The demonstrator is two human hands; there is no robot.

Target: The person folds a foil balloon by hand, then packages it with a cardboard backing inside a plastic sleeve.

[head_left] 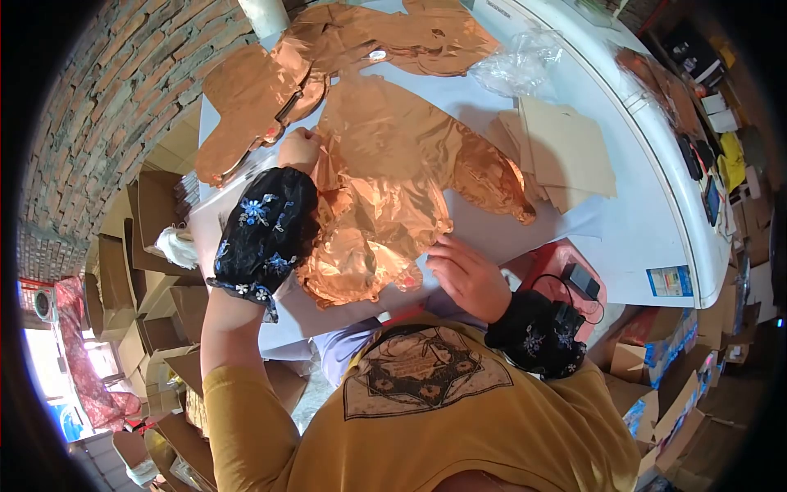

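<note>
1. Two hands at work: my left hand (pixel 300 150) lies at ten o'clock on the copper-coloured foil (pixel 377 123); its fingertips are partly hidden, so I cannot tell whether that grip is closed on the edge.

2. At five o'clock my right hand (pixel 466 280) has its grip half-open, fingers loosely bent beside the lower edge, nothing visibly pinched; contact is unclear.

3. The foil spreads over the middle of the bench (pixel 484 234), smoother towards twelve, crumpled and bright towards six, with a rounded lobe (pixel 492 176) at three.

4. I judge that skin this thin wants flat finger pads and a gentle outward draw; a hard pinch or nail could crease or tear it.

5. Around it I see flat, curvy foil pieces (pixel 246 107) at ten, crinkled clear plastic (pixel 520 66) at one, and stiff, matte beige sheets (pixel 566 148) at two.
</note>
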